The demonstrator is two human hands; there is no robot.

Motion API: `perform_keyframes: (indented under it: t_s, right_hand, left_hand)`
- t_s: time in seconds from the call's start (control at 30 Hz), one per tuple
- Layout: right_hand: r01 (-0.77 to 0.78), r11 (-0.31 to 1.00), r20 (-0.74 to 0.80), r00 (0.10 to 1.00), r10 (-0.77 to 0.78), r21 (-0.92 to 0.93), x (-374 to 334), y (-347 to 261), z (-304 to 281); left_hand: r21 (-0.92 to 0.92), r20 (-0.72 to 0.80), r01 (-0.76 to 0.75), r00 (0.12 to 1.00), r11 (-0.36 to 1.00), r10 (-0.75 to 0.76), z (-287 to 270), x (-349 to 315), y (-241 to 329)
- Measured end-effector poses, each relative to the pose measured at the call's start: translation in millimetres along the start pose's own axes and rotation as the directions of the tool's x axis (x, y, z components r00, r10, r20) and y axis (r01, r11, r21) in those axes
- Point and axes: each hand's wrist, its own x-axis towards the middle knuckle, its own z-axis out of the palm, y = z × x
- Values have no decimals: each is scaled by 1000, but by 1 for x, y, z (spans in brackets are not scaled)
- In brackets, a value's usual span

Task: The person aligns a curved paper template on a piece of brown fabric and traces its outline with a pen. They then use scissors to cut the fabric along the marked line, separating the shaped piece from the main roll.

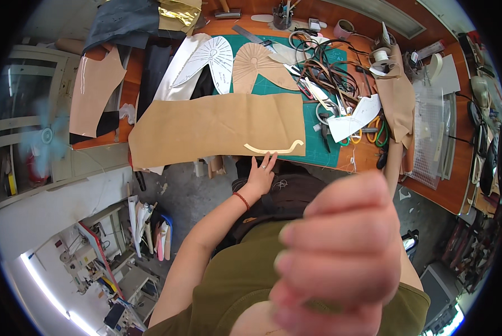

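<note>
A large tan leather panel (212,126) lies across the front of the workbench, its near edge reaching the bench edge. Close to its lower right corner rests a thin cream curved strip (273,150). My left hand (261,172) is open, its fingers spread and their tips at the panel's near edge, just below the strip. Raised close to the camera, my right hand (340,241) looks large and blurred. Its fingers are curled closed; whatever they may hold is hidden. Behind the panel lie a white wing-shaped pattern (216,56) and a brown one (254,64).
A green cutting mat (318,150) sits under the panel's right side. Tangled leather cords (332,75), scissors (379,130) and a white paper pattern (356,119) crowd the bench's right half. A leather piece (94,92) hangs at left. Rolled materials (142,224) stand on the floor.
</note>
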Motion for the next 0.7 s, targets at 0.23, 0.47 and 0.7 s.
perform_keyframes:
  t_s: [0.23, 0.47, 0.7]
  right_hand:
    - [373, 924, -167, 919, -356, 82, 12, 22, 20]
    - [-421, 907, 432, 813, 390, -27, -73, 85, 32]
    - [-545, 433, 295, 325, 898, -718, -264, 193, 7]
  left_hand:
    - [24, 39, -59, 998, 998, 58, 1, 3, -2]
    - [-483, -162, -4, 983, 876, -85, 23, 9, 2]
    - [-81, 216, -81, 972, 993, 97, -32, 4, -8]
